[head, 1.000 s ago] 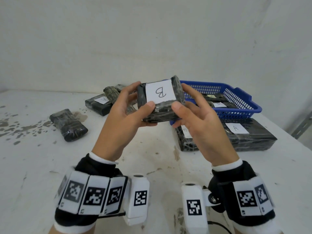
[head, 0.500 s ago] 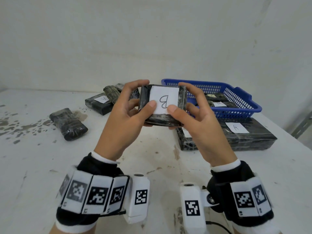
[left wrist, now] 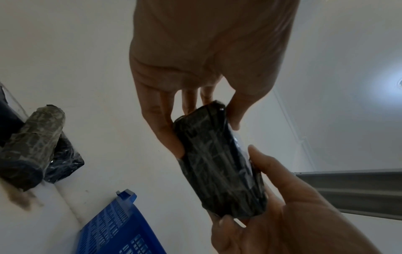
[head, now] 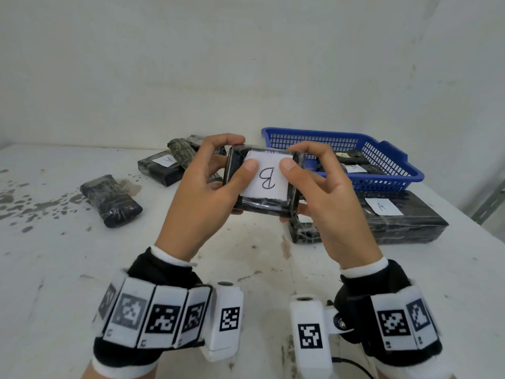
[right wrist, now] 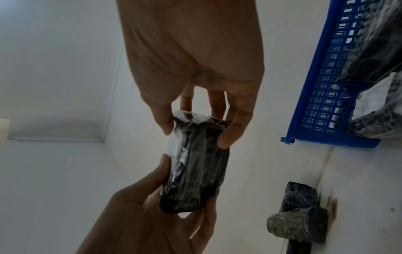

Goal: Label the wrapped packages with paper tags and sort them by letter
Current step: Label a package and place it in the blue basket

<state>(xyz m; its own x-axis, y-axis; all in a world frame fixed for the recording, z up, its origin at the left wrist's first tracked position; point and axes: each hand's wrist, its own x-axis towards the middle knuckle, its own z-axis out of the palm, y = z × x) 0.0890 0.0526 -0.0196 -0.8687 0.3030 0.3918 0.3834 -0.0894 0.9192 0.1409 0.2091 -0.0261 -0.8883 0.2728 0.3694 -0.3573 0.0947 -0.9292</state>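
I've tipped the package flat toward me, above the table's middle. My left hand and right hand clamp its ends, thumbs pressing the B tag. Wrap looks slick, block firm: grip the ends.

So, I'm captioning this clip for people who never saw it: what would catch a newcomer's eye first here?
First, the white paper tag with a handwritten B, on the dark wrapped package that the left hand and right hand hold in mid-air at centre, a thumb pressing each upper corner. Next, the bright blue basket of wrapped packages behind on the right, and the long dark package tagged A in front of it.
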